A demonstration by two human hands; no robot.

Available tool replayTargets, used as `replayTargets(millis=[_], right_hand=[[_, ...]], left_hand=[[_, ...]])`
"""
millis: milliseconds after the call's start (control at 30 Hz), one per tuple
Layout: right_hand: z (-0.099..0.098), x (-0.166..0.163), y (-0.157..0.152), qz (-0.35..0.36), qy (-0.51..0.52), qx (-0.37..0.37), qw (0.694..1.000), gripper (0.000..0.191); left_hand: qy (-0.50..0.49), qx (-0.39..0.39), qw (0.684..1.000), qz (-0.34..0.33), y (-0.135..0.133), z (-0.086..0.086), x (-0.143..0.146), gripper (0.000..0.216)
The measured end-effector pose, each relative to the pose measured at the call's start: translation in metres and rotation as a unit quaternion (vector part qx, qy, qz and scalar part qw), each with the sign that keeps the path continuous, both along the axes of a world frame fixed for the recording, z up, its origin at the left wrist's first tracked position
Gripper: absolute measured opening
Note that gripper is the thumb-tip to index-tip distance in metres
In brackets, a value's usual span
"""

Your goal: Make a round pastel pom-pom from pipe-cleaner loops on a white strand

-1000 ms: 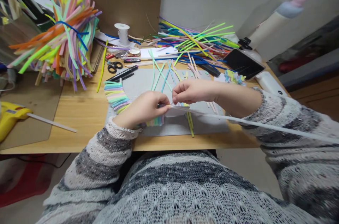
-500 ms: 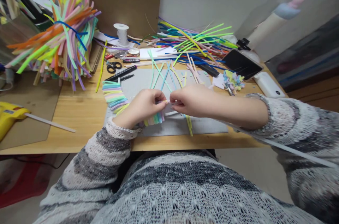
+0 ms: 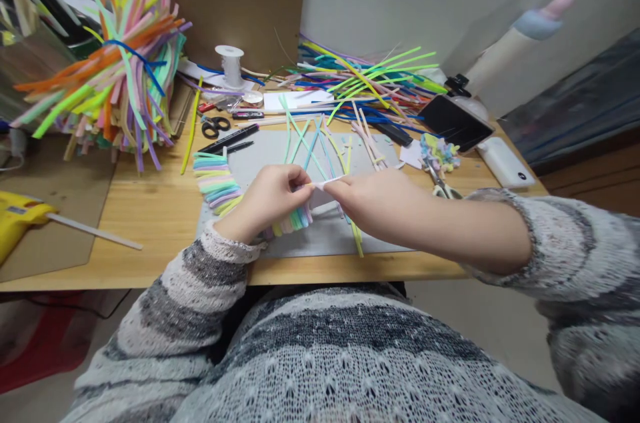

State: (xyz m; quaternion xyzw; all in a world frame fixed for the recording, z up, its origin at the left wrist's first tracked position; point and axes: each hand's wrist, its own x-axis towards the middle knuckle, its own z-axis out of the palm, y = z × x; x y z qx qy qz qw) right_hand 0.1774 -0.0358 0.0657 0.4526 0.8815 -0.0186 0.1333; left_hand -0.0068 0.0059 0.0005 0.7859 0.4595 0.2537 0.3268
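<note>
Since the earlier frame, the right hand has turned over and its forearm has swung lower, toward the front edge of the bench. Largest on the bench, a bundle of pipe cleaners rises toward the back left corner. Along the front edge lies a grey mat, with a pastel fringe at its left end. Left hand: thumb and forefinger clamped on a thin white strip above the mat's middle; the right thumb meets the strip, fingers hidden, grip undeterminable.
</note>
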Motion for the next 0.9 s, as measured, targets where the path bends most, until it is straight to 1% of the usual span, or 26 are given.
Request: replayTargets(millis=[133, 200, 267, 367, 533, 633, 767, 900], right_hand=[[-0.016, 0.002, -0.006, 0.006, 0.042, 0.054, 0.998, 0.040], [-0.024, 0.003, -0.008, -0.005, 0.057, 0.068, 0.996, 0.048], [-0.030, 0.003, -0.009, -0.024, 0.061, 0.073, 0.995, 0.053], [-0.036, 0.003, -0.009, -0.043, 0.048, 0.065, 0.996, 0.055], [-0.040, 0.001, -0.010, -0.067, 0.048, 0.055, 0.995, 0.057], [-0.039, 0.000, -0.012, -0.087, 0.056, 0.050, 0.993, 0.059], [-0.038, 0.000, -0.014, -0.101, 0.041, 0.065, 0.992, 0.059], [-0.040, 0.000, -0.014, -0.097, 0.052, 0.084, 0.990, 0.057]], left_hand=[[-0.031, -0.022, 0.998, 0.050, 0.000, 0.001, 0.001, 0.020], [-0.059, -0.039, 0.995, 0.069, 0.001, 0.000, 0.001, 0.023], [-0.091, -0.061, 0.991, 0.081, 0.002, -0.002, 0.001, 0.025], [-0.118, -0.079, 0.986, 0.088, 0.004, -0.003, 0.001, 0.027], [-0.135, -0.085, 0.984, 0.084, 0.003, -0.002, 0.001, 0.026], [-0.128, -0.080, 0.985, 0.079, 0.003, -0.001, 0.001, 0.025], [-0.112, -0.072, 0.988, 0.080, 0.001, 0.000, 0.002, 0.023], [-0.115, -0.063, 0.988, 0.085, 0.000, 0.001, 0.002, 0.023]])
